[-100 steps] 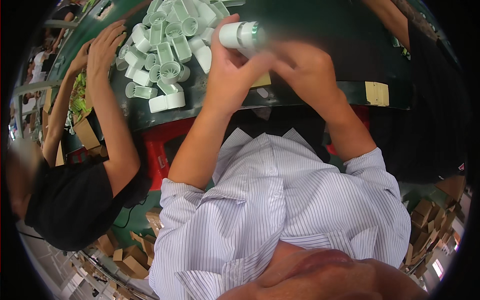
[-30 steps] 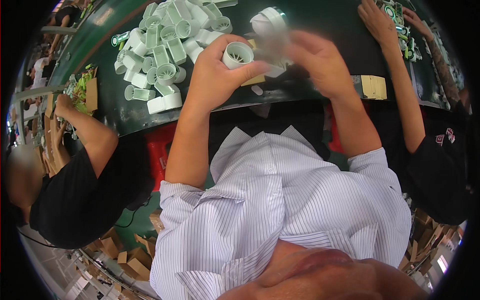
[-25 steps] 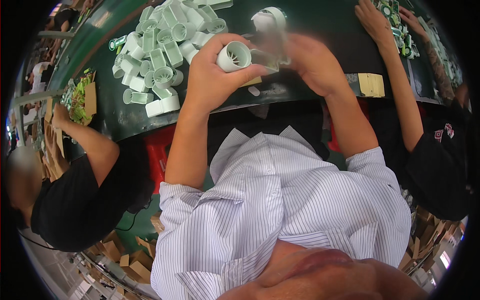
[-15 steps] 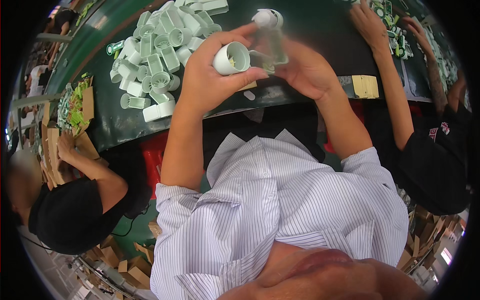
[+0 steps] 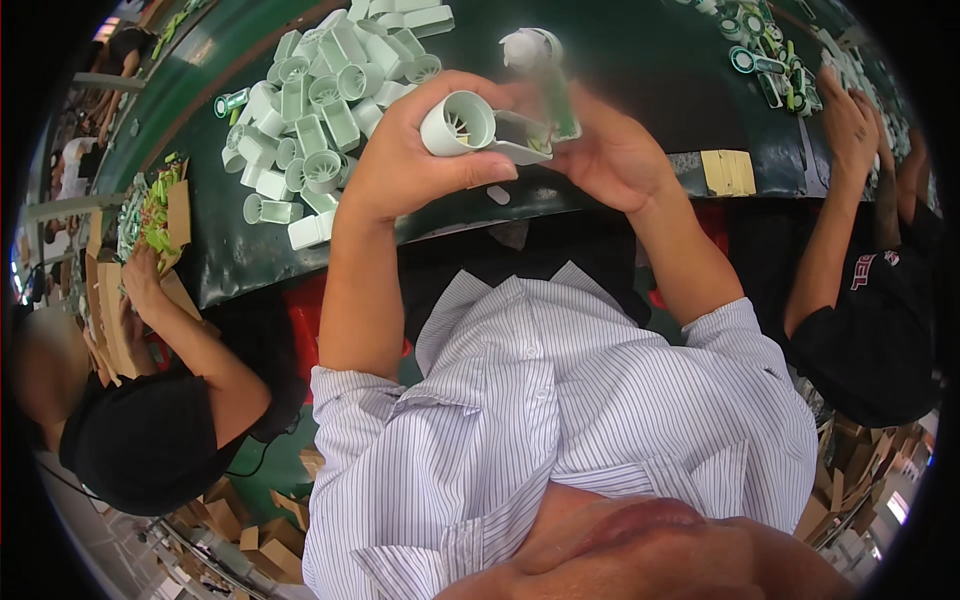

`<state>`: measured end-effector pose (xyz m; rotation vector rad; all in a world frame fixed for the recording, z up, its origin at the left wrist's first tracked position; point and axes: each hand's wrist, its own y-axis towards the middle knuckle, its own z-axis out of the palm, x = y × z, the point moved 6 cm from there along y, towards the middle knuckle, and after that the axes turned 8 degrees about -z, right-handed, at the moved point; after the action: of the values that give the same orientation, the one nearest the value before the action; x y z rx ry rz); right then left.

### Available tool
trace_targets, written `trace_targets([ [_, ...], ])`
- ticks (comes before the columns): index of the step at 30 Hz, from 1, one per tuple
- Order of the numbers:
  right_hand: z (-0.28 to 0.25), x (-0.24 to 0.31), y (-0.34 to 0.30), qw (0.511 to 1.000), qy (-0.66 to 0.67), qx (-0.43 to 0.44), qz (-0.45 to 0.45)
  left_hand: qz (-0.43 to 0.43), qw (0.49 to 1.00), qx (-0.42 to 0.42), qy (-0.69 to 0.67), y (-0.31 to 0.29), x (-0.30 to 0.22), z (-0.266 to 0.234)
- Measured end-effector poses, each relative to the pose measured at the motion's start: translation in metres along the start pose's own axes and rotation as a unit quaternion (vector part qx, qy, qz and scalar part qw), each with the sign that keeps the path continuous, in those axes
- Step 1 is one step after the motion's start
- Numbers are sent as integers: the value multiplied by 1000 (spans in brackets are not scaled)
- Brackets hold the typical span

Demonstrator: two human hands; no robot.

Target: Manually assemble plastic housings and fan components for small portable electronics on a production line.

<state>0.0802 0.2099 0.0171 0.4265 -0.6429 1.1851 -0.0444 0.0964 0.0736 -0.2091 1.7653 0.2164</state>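
My left hand [image 5: 395, 155] is wrapped round a pale green plastic shell [image 5: 457, 123] with a round cup at one end and a boxy handle. Spokes show inside the cup, which faces up toward me. My right hand [image 5: 618, 150] grips a second part [image 5: 530, 48], white and round at its far end, with a pale green, partly clear body that is blurred. The two parts meet or overlap between my hands; whether they are joined, I cannot tell. Beyond my left hand lies a heap of similar pale green shells [image 5: 322, 168].
A dark green worktable [image 5: 650, 70] curves across the view. On it sit a yellow block [image 5: 728, 173], a small white piece [image 5: 498, 196] and, at far right, green-and-white assemblies [image 5: 765, 68]. Co-workers' hands work at right [image 5: 852, 135] and left [image 5: 143, 278], the latter near an open carton [image 5: 110, 310].
My left hand has shifted slightly left and down, and the shell's handle now shows beside the other part. The right co-worker's hand has moved away to the right from the assemblies.
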Motion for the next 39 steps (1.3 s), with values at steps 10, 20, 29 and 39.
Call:
trace_targets([
  [10,-15,1,-8,1000,-11,-25,-7,-70,982,126,-122,14,26,18],
  [20,-8,-2,-4,999,21,8,23,-25,997,-43,-64,-3,3,14],
  [29,-6,0,-3,999,-39,20,-3,-5,997,-38,-64,-8,8,10],
  [39,4,9,-8,994,-95,-14,-55,-5,998,-54,23,-18,-16,24],
])
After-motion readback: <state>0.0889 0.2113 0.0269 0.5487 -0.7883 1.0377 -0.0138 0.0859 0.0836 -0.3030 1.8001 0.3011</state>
